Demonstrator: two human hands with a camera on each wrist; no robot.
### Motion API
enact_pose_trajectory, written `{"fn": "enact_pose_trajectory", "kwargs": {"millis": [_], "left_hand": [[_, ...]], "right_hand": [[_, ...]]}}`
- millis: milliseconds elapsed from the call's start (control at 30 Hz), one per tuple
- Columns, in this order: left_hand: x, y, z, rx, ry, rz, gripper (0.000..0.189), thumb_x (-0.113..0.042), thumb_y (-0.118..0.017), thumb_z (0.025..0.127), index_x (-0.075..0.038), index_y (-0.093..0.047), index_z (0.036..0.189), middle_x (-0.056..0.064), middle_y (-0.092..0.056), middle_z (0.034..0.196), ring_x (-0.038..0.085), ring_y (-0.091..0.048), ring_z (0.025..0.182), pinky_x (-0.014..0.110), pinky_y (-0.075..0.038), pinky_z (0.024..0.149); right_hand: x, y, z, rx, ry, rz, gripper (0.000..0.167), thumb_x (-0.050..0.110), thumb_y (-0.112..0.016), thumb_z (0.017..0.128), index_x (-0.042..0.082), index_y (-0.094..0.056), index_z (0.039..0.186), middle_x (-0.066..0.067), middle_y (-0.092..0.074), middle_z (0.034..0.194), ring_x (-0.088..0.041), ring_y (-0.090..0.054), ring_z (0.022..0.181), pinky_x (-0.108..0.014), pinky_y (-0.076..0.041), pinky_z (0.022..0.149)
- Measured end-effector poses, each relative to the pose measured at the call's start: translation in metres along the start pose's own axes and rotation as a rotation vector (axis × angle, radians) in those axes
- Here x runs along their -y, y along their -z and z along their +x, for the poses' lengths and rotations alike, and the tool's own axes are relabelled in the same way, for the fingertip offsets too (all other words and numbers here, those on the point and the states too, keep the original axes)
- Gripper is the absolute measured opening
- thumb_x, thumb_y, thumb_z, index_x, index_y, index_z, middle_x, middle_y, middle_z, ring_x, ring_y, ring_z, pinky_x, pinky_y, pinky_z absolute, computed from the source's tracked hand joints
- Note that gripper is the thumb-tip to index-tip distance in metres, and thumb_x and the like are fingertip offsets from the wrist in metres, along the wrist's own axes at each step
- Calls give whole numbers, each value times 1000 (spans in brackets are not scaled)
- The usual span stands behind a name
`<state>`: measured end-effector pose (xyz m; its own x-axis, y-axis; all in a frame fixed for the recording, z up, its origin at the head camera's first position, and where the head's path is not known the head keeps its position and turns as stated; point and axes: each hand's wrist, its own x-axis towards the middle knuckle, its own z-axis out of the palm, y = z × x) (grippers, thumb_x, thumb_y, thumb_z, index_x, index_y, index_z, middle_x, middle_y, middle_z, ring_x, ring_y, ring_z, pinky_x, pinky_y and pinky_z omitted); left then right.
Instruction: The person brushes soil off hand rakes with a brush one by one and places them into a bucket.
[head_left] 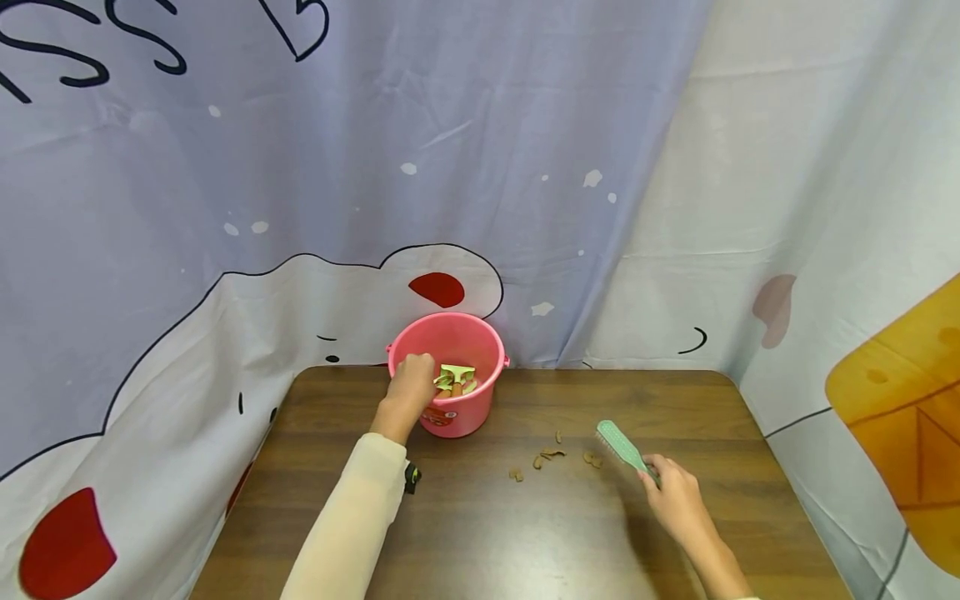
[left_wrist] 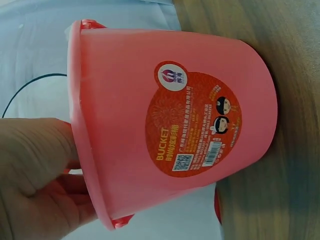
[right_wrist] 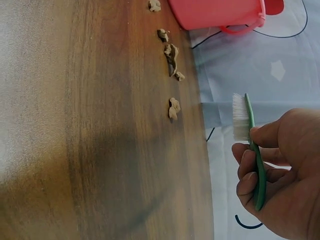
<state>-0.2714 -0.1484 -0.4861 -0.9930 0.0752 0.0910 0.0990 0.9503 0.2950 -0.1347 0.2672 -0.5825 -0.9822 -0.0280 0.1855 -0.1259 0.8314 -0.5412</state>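
A pink bucket (head_left: 468,417) stands upright near the table's back edge, with a red printed label (left_wrist: 195,125) on its side. My left hand (head_left: 411,382) is at its front left rim; in the left wrist view the fingertips are hidden behind the rim, and I cannot tell what they hold. Inside the bucket, light green pieces (head_left: 457,372) with orange-brown handles lie beside that hand. My right hand (head_left: 675,498) grips a green-handled brush (right_wrist: 261,175) with white bristles (right_wrist: 240,117), raised above the table on the right.
Several small brown crumpled scraps (head_left: 553,453) lie scattered on the wooden table (head_left: 480,517), between the bucket and the brush. A printed curtain (head_left: 525,208) hangs right behind the table's back edge. A dark band (head_left: 412,477) shows at the left wrist.
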Motion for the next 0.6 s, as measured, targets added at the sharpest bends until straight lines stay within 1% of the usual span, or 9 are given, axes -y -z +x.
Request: {"fn": "enact_pose_trajectory", "kwargs": {"millis": [67, 167, 200, 300, 367, 433, 500, 600], "left_hand": [[-1, 0, -3, -28, -12, -9, 13, 5, -68, 85, -2, -66, 73, 12, -65, 73, 26, -63, 71, 38, -52, 65], [-1, 2, -9, -90, -49, -14, 19, 3, -66, 86, -3, -64, 68, 14, -64, 76, 30, -64, 78, 41, -55, 72], [-2, 2, -11, -117, -65, -16, 19, 1, -66, 88, -2, -64, 69, 16, -65, 79, 33, -64, 81, 43, -55, 77], [-3, 4, -21, -205, -122, -18, 12, -4, -67, 92, 2, -68, 81, 19, -65, 91, 38, -62, 91, 48, -56, 86], [-2, 3, -27, -279, -164, -25, 10, -6, -68, 94, 3, -69, 90, 20, -64, 96, 38, -61, 94, 48, -55, 88], [0, 1, -34, -360, -209, -42, 9, -6, -70, 93, 4, -69, 94, 19, -63, 96, 36, -60, 93, 48, -56, 86], [3, -3, -42, -447, -260, -64, 8, -4, -71, 92, 4, -68, 95, 18, -61, 94, 35, -59, 91, 47, -55, 84], [9, -8, -54, -557, -325, -105, 8, -1, -71, 90, 3, -68, 96, 16, -59, 91, 35, -58, 88, 47, -53, 82]], "right_hand": [[-1, -1, -1, -2, -5, 0, 26, 2, -69, 94, -13, -65, 115, -19, -70, 93, -27, -69, 78, -37, -58, 63], [-3, -1, -4, -20, -11, 7, 27, 3, -70, 94, -13, -65, 115, -21, -71, 96, -32, -71, 82, -40, -60, 67], [-4, -2, -5, -31, -12, 9, 28, 4, -70, 93, -13, -66, 115, -22, -71, 96, -33, -72, 83, -42, -60, 68], [-7, -2, -9, -60, -11, 18, 29, 4, -71, 93, -13, -65, 116, -22, -71, 98, -37, -72, 86, -47, -61, 72], [-9, -3, -11, -80, -15, 22, 29, 4, -72, 93, -12, -65, 116, -22, -71, 99, -39, -71, 88, -51, -59, 75], [-11, -4, -14, -87, -25, 27, 31, 5, -71, 93, -12, -65, 118, -23, -70, 100, -40, -71, 90, -52, -59, 77], [-13, -6, -18, -95, -44, 34, 32, 6, -71, 94, -12, -65, 119, -24, -69, 101, -39, -69, 90, -50, -59, 76], [-18, -10, -23, -94, -87, 43, 32, 6, -70, 95, -13, -65, 120, -23, -66, 101, -32, -67, 87, -38, -58, 72]]}}
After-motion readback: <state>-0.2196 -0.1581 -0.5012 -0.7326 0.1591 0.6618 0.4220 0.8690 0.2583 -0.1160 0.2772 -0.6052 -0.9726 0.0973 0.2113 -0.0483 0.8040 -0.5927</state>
